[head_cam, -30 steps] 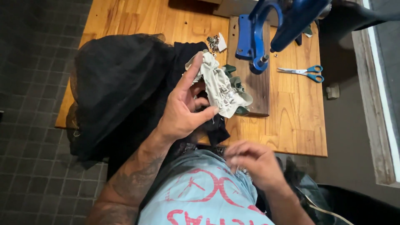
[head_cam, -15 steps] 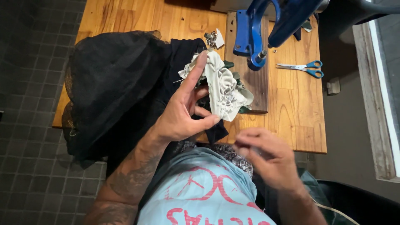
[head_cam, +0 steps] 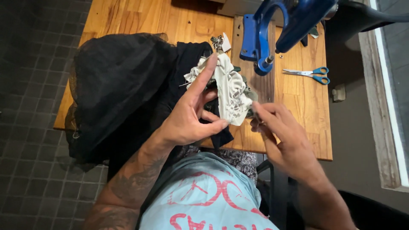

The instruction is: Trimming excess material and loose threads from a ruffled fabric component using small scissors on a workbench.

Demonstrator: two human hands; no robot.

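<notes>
A crumpled piece of off-white fabric with small metal studs point(head_cam: 230, 91) is held up over the middle of the light wooden table point(head_cam: 140, 17). It is gripped by the left hand point(head_cam: 191, 115): the thumb is pressed against its lower edge, the index finger is stretched along its left side toward 12 o'clock, and the other fingers are curled behind it. The right hand point(head_cam: 283, 136) is seen at 4 o'clock from the fabric, its fingertips point(head_cam: 257, 106) brought together just at the cloth's right edge; whether something small is pinched between them cannot be told.

A strip of black cloth point(head_cam: 191, 59) lies under the off-white piece and hangs over the near table edge. At 9 o'clock from the fabric, a large heap of black mesh netting point(head_cam: 115, 89) is spread over the table's left side and drapes off it. At 1 o'clock, a blue hand press of metal point(head_cam: 281, 30) stands on a dark wooden board point(head_cam: 266, 85), its round punch tip just above the cloth's upper right corner. At 3 o'clock, a pair of scissors with blue handles point(head_cam: 309, 74) lies flat on the table, well apart from both hands. A small cluster of metal pieces point(head_cam: 218, 41) rests at 12 o'clock, near the tip of the left index finger. A light blue shirt with red print point(head_cam: 204, 200) is seen at the bottom.
</notes>
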